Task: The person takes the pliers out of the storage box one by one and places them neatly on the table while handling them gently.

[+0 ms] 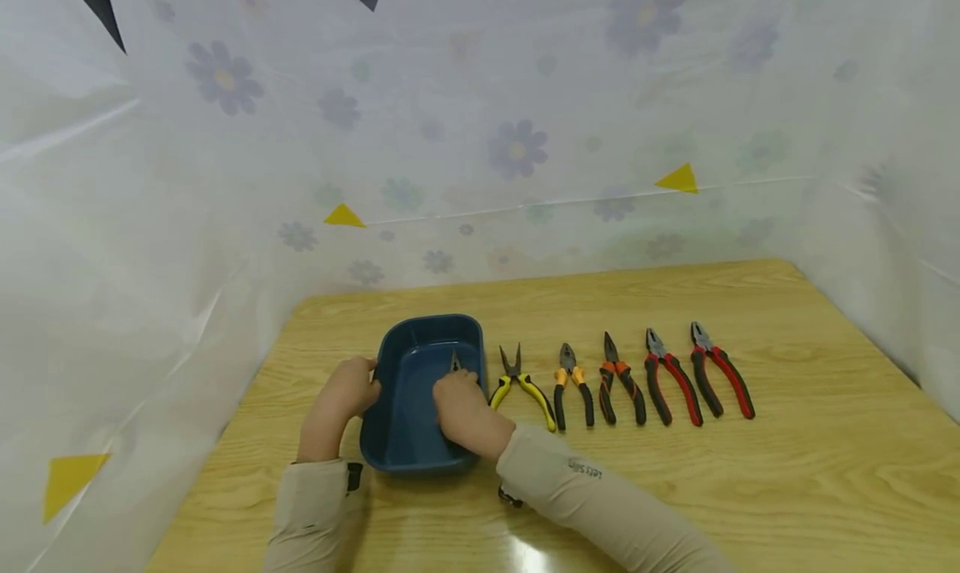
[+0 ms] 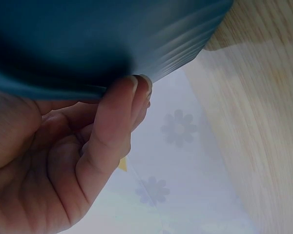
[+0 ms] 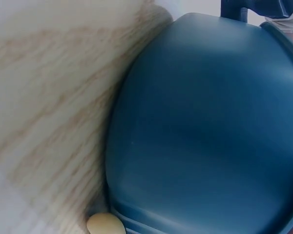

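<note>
A dark blue plastic bin stands on the table, left of centre. My left hand grips its left rim; in the left wrist view, curled fingers press on the bin wall from outside. My right hand reaches into the bin on its right side and holds a pair of pliers. Only the dark jaws show past the fingers; the handles are hidden by the hand. The right wrist view is filled by the bin's outer wall, and neither pliers nor grip can be made out there.
Right of the bin lies a row of pliers: yellow-handled long-nose pliers, orange-and-black pliers, red-and-black long-nose pliers, then two red-and-black combination pliers. Flower-patterned sheeting hangs behind the wooden table.
</note>
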Tool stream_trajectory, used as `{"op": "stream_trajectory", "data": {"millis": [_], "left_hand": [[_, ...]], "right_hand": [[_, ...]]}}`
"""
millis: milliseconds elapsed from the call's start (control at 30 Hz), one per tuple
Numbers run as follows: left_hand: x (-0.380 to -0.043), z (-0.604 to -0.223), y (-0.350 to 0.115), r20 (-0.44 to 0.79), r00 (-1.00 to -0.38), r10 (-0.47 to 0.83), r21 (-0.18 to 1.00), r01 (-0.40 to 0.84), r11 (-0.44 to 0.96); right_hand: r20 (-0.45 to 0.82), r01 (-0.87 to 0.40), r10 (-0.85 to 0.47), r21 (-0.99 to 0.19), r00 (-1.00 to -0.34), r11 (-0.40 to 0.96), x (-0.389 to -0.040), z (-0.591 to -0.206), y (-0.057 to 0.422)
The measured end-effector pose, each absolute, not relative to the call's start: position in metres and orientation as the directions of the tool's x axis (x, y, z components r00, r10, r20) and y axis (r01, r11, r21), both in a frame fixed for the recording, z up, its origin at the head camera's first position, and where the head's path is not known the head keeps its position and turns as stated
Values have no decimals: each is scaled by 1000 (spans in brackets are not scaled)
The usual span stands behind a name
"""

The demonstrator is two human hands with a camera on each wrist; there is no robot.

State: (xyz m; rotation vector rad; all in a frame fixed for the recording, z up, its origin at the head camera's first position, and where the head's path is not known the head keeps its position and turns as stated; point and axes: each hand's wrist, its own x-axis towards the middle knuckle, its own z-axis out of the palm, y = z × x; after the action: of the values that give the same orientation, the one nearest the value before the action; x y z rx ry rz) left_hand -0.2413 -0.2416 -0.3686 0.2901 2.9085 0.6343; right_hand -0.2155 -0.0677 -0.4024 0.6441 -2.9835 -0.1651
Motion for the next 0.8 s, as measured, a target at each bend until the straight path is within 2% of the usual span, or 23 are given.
{"op": "stream_trajectory", "data": {"millis": [367, 633, 800], "left_hand": [[-240, -368, -242, -114, -970, 216, 437, 147, 887], [-242, -368, -245, -91, -973, 211, 408, 156, 899], [-240, -368, -243, -85, -970, 227, 397, 176, 901]], "right_hand": [[-25, -311, -310, 19, -950, 950, -219, -401, -75], [44, -353, -355, 47, -934, 934, -222, -401, -74], [37, -350, -352, 51, -935, 935, -220, -401, -73]]}}
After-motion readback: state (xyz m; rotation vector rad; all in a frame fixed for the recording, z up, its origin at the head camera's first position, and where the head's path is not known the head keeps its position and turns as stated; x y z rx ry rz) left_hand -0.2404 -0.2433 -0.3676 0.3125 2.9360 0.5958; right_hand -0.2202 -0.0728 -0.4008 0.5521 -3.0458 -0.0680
